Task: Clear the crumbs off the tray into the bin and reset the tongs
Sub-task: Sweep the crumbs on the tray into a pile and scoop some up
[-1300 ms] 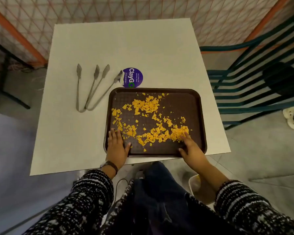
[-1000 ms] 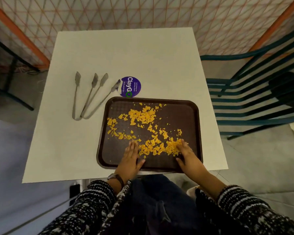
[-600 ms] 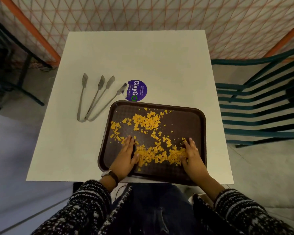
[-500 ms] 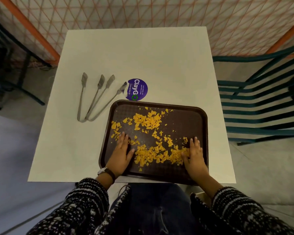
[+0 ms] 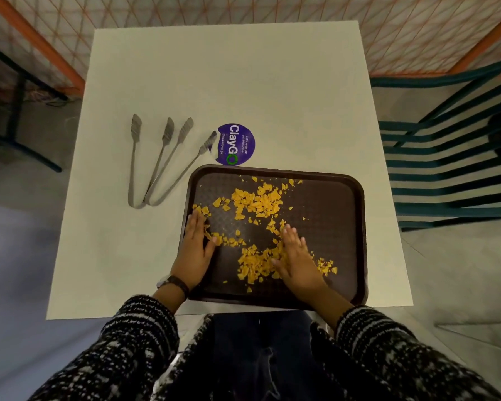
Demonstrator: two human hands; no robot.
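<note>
Two tongs, "ClayGo" sticker, crumb-strewn tray

A white square table takes up the middle, its top stretching away beyond the left hand and the right hand. Well ahead of both hands, past the table's far edge, stands a netted screen with orange posts and triangle-pattern mesh. Out to the side of the right hand sits a dark green slatted chair on a grey floor with faint seams. Off to the side of the left hand, dark metal legs, perhaps of another table, stand in shadow. A round purple sticker lies on the tabletop ahead of the left hand. The light is dim and even.
</note>
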